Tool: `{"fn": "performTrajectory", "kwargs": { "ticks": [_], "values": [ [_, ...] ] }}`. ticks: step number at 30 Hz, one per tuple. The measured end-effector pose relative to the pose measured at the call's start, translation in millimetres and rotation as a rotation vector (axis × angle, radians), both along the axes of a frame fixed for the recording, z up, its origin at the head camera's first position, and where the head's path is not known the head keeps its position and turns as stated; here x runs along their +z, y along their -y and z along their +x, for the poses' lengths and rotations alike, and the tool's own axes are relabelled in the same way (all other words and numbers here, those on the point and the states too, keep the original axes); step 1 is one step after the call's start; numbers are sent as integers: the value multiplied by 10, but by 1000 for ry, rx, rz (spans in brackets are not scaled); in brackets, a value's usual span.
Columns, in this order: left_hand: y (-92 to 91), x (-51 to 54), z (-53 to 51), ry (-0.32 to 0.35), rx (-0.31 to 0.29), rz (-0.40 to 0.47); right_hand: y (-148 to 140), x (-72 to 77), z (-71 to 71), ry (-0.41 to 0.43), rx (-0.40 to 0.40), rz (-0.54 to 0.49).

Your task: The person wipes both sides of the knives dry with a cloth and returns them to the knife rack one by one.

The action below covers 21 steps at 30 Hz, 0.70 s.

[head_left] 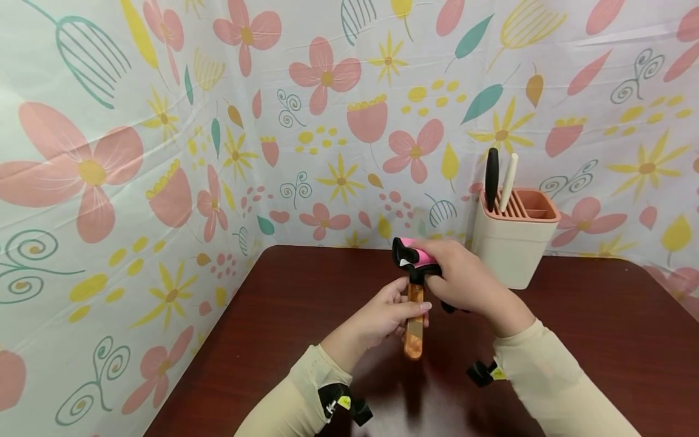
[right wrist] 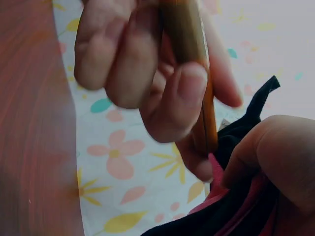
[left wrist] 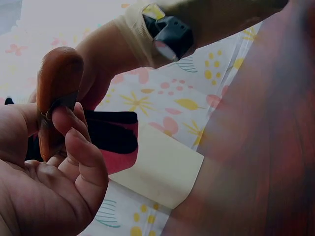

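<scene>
An orange-brown marbled handle [head_left: 414, 347] with a pale metal inlay stands nearly upright above the table. My left hand [head_left: 389, 314] grips its middle, thumb across the front and fingers behind. Around its upper end is a pink-and-black piece [head_left: 422, 257] that looks like folded fabric, held by my right hand [head_left: 464, 276]. Any blade is hidden; only a small whitish bit shows there. The left wrist view has the handle's rounded end [left wrist: 59, 73] close up, with the pink-and-black fabric [left wrist: 115, 137] behind. Black folds [right wrist: 234, 140] meet the handle in the right wrist view.
A cream knife block [head_left: 510, 252] with a salmon slotted top stands at the back right, close behind my right hand. A black handle [head_left: 492, 179] and a white handle [head_left: 509, 182] rise from its slots. The dark red table [head_left: 306, 279] meets a flower-patterned sheet [head_left: 322, 182].
</scene>
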<state>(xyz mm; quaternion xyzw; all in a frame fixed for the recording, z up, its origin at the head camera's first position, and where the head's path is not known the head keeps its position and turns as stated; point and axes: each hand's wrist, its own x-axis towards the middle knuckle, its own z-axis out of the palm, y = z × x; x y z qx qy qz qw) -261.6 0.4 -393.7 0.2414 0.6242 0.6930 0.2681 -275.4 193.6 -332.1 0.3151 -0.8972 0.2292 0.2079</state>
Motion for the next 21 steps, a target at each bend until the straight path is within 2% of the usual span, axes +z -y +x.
{"fn": "performTrajectory", "kwargs": {
  "ticks": [10,21],
  "values": [
    [12,-22,-25,-13,5,-23,49,-73,229,-3,13,-24],
    [23,-54,-52,-43,-36,-20,-38,-97,330,92,56,-75]
  ]
}}
